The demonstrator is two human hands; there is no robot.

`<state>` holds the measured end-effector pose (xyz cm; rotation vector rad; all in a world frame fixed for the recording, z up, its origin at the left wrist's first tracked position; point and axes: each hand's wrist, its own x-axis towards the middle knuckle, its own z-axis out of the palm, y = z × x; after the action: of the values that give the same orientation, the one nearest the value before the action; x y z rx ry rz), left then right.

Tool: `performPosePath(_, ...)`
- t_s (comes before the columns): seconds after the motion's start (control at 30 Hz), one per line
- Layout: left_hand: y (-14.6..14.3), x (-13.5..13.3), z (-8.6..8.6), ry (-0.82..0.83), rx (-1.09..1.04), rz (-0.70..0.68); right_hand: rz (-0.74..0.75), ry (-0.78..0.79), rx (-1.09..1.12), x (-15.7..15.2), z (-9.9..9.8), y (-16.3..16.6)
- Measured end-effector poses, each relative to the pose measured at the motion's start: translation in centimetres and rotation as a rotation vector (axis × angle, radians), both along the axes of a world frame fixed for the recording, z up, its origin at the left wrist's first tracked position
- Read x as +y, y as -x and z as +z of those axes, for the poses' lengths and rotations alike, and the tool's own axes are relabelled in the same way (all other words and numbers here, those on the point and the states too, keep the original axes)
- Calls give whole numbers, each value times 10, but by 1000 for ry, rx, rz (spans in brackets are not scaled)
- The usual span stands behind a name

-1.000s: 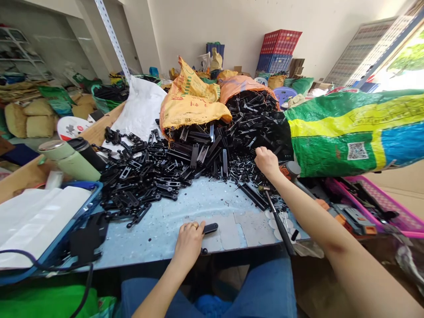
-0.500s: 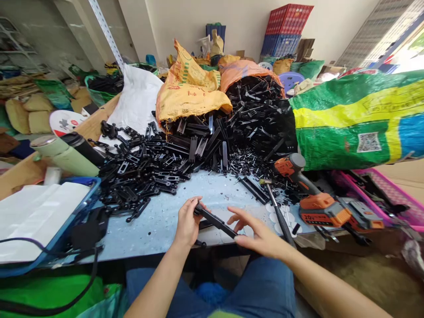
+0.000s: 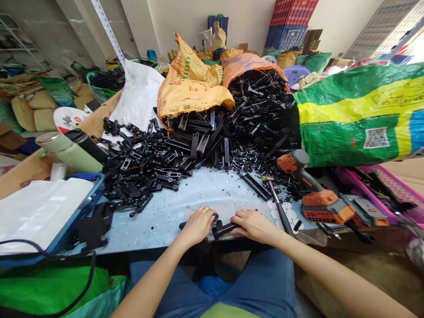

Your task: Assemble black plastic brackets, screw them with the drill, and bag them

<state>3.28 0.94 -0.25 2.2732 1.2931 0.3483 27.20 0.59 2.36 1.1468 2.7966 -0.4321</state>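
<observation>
Both of my hands rest at the near edge of the pale blue table (image 3: 172,207). My left hand (image 3: 198,224) presses down on a black plastic piece, fingers closed over it, with a ring on one finger. My right hand (image 3: 252,224) grips the other end of a black plastic bar (image 3: 225,229) that lies between the two hands. Whether the hands hold one joined part or two separate parts is hidden by the fingers.
A big heap of black plastic parts (image 3: 198,141) spills from yellow and orange sacks (image 3: 190,90) across the table. An orange cordless drill (image 3: 314,198) and a hammer (image 3: 278,207) lie to the right. A thermos (image 3: 71,152) and a blue tray (image 3: 49,216) sit at left.
My right hand came back from the parts heap to the table's near edge. The black bar, lifted between both hands half a second ago, now lies low on the table under them.
</observation>
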Motion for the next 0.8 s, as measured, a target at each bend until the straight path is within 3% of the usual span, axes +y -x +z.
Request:
performPosePath(0.23,-8,-14,12,-95,66,46,-44,-163,-62,-10,-2,16)
performPosePath(0.5,-1,-18,4,-191,4,2,-72,-361,-56,-19,15,28)
performPosePath(0.67,2,-18,-2,-230,-42,18,-41,-380,-44,-16,23,31)
performPosePath(0.8,1,-18,2,-168,-8,25,-13,-321,-19,-5,17,21)
